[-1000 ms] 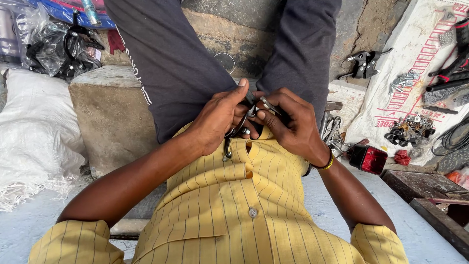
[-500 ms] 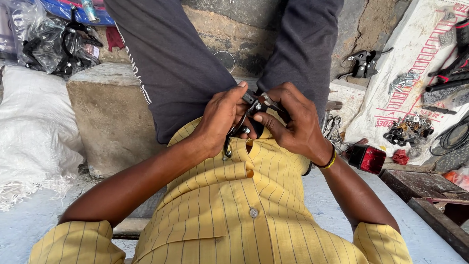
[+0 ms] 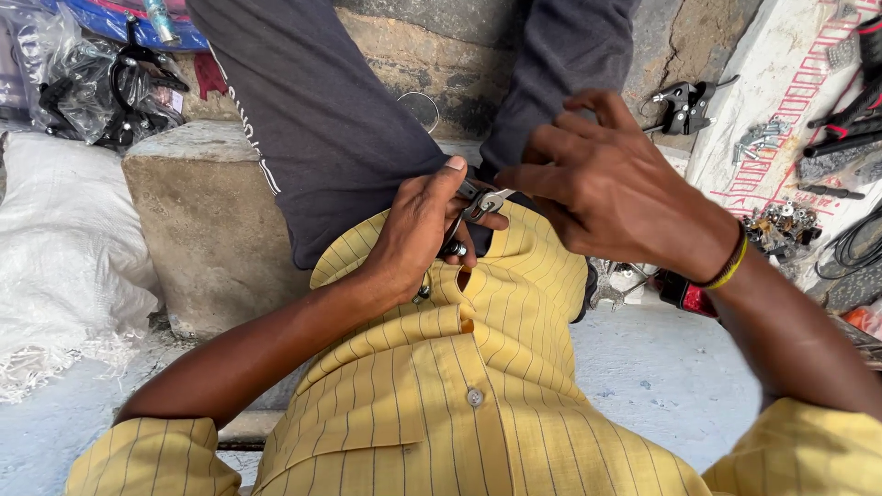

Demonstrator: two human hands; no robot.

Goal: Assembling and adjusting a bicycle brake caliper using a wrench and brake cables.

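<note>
Small black-and-silver metal brake lever part (image 3: 473,207): held over the lap against the yellow striped shirt (image 3: 478,367); left hand (image 3: 418,234) clamped around it; right hand (image 3: 611,188) just beside, fingers loose, gripping nothing; likely rigid, light, possibly greasy; best gripped by its body

Yellow striped shirt (image 3: 496,404); dark grey trousers (image 3: 331,129); white sack (image 3: 64,239).
</note>
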